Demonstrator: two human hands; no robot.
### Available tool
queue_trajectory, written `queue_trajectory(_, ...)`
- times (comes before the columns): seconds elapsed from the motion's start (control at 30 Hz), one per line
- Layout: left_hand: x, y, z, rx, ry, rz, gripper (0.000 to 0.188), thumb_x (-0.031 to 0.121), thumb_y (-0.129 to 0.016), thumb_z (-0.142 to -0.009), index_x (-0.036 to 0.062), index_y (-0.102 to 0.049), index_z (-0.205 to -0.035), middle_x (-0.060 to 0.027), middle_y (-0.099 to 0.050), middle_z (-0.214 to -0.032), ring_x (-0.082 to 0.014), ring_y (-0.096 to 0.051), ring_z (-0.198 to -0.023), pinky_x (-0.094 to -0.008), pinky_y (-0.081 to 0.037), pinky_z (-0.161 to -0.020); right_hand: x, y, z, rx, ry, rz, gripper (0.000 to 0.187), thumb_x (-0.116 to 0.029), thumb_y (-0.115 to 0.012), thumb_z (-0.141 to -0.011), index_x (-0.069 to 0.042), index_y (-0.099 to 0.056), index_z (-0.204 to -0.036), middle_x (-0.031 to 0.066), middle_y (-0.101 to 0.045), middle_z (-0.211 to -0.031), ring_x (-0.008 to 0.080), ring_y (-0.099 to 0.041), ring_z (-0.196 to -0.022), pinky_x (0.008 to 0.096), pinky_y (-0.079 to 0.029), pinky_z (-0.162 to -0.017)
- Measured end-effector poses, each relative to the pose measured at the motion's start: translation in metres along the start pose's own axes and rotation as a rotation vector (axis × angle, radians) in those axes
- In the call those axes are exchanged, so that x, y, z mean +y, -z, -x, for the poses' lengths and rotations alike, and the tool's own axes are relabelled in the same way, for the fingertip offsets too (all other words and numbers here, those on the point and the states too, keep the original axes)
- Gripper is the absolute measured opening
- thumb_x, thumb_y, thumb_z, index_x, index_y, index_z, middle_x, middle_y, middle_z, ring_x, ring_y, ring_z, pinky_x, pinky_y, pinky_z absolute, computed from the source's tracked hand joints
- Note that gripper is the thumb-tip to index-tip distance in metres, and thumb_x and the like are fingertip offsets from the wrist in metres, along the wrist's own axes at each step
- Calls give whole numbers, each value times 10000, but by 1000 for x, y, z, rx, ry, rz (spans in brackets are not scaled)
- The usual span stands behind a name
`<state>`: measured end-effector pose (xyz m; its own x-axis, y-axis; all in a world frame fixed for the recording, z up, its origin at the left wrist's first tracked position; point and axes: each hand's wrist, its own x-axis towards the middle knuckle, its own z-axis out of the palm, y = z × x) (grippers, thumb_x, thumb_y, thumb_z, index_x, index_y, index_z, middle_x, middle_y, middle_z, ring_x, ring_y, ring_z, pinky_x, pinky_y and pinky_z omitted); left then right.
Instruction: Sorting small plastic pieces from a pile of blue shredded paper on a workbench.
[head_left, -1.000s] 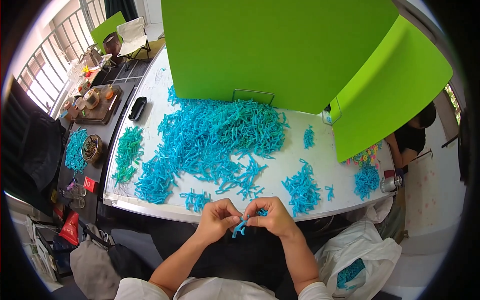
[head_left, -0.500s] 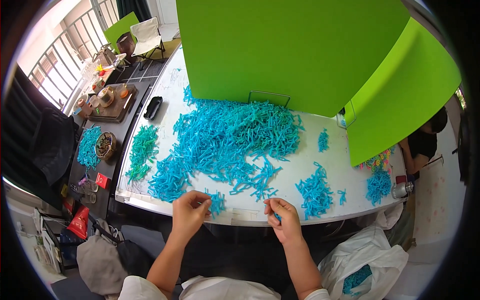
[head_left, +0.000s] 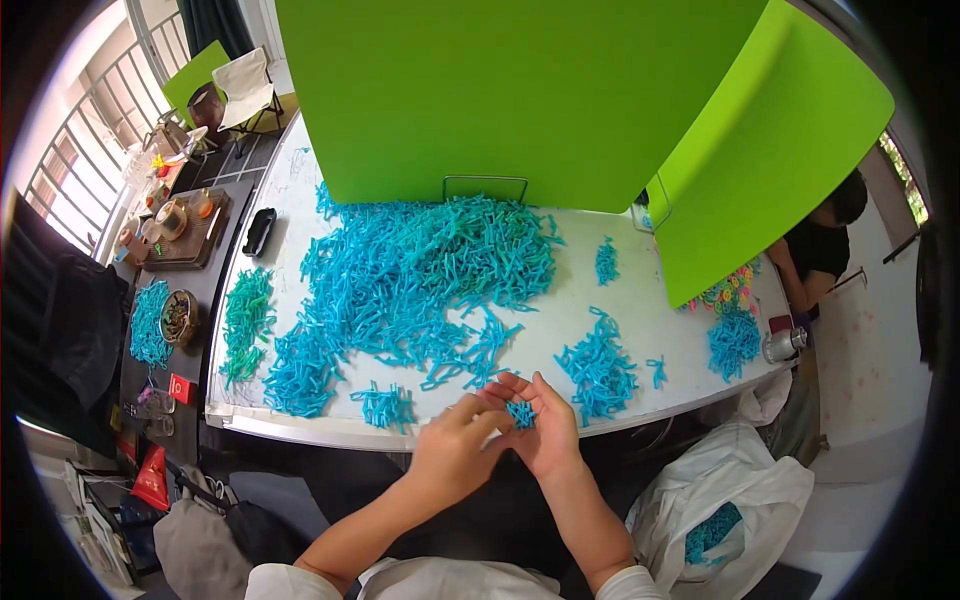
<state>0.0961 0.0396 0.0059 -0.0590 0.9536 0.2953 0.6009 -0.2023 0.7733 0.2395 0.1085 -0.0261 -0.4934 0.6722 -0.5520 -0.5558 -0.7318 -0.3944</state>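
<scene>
Several small blue pieces (head_left: 520, 414) lie in the cupped, unclosed palm of my right hand (head_left: 550, 432), by the near edge of the white surface (head_left: 640, 320). My left hand (head_left: 458, 445) bends over them, its fingers right beside them, though I cannot tell whether it pinches one. Beyond, a large blue-green heap (head_left: 430, 270) spreads in front of a green panel (head_left: 520, 100).

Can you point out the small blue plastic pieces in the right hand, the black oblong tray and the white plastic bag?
Small blue plastic pieces (head_left: 520, 414): head view, middle of the bunch.
Black oblong tray (head_left: 259, 232): head view, its middle.
White plastic bag (head_left: 768, 497): head view, right side wall.
</scene>
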Motion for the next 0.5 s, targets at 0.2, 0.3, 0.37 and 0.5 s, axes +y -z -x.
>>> queue_trajectory(0.2,1,-26,-10,1,-82,-104,138,81,-752,-759,119,-689,-876,-62,-603,-840,-281,-654,-683,-391,-527,-585,1,3,2,-70,77,32,461,-373,-368,-1070,17,-579,-1195,175,-636,-1173,295,-601,-1166,406,-498,-976)
queue_trajectory(0.3,-5,-23,-13,12,-87,-3,138,80,-751,-757,113,-708,-884,-77,-638,-819,-292,-662,-689,-370,-528,-582,0,9,1,-55,66,21,452,-371,-379,-1067,11,-578,-1203,161,-645,-1158,271,-618,-1140,385,-517,-948)
queue_trajectory(0.37,-8,-19,-17,37,37,102,122,87,-751,-813,71,-730,-932,-69,-660,-746,-217,-661,-615,-314,-514,-542,-3,14,1,-13,34,19,383,-322,-447,-1051,4,-604,-1176,138,-668,-1113,245,-654,-1081,357,-545,-902)
queue_trajectory(0.5,-16,-7,-26,-3,538,498,118,111,-740,-890,11,-729,-953,-43,-674,-735,-87,-619,-618,-238,-503,-541,-2,7,6,87,67,48,300,-269,-527,-1023,-5,-650,-1096,127,-685,-1065,191,-669,-888,282,-546,-731)
